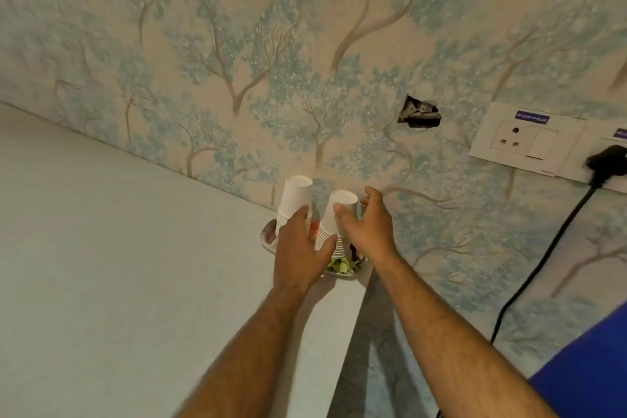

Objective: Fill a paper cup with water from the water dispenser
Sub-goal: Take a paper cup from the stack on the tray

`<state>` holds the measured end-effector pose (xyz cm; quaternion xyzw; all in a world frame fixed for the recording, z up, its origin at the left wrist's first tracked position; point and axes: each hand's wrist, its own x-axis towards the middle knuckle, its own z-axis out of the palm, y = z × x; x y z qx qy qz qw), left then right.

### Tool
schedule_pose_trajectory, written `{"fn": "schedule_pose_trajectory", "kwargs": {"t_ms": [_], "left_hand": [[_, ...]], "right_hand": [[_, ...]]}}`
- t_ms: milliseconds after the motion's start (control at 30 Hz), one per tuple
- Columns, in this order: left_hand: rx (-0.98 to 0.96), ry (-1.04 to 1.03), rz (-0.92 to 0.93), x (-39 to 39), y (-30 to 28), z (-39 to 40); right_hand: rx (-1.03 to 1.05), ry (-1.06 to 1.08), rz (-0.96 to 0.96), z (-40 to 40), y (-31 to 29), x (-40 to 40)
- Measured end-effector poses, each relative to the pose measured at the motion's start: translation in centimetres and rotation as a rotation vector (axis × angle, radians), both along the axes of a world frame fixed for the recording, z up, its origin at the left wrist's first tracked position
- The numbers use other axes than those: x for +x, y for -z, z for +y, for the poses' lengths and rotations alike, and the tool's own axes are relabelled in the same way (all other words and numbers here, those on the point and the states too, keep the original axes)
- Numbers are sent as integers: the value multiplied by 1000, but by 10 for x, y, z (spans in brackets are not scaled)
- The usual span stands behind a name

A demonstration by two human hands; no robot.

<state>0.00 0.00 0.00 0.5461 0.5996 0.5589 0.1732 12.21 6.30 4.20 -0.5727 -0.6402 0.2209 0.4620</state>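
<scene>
A pale grey-white matte countertop (118, 265) fills the left side and runs back to a wall papered in beige with teal trees and brown branches (237, 61). Near the counter's far right corner, against the wall, sits a small tray with a leafy print (342, 270), and on it stand two stacks of upturned white paper cups. The left stack (294, 200) rises just beside the left hand (298, 248), whose fingers are loosely spread, fingertips against that stack's lower cups and thumb reaching toward the other stack's ribbed base. The right stack (339, 214) leans slightly; the right hand (366, 227) curls around its top cup, thumb on the near side and fingers behind it, though whether it is truly pinched cannot be told. Further right the wall shows a ragged dark hole (420, 114), then a white socket plate with a purple label (527, 137), and a black plug (607, 164) with its black cable (543, 254) trailing down. A blue shape (587, 370) fills the lower right corner, cut off by the frame. The tray's contents are mostly hidden behind the hands, and something reddish between the stacks is too blurred to identify.
</scene>
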Motion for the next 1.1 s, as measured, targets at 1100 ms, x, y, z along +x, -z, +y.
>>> {"fn": "schedule_pose_trajectory", "kwargs": {"t_ms": [1100], "left_hand": [[-65, -31, 4, 30, 10, 41]], "right_hand": [[72, -18, -8, 25, -4, 6]]}}
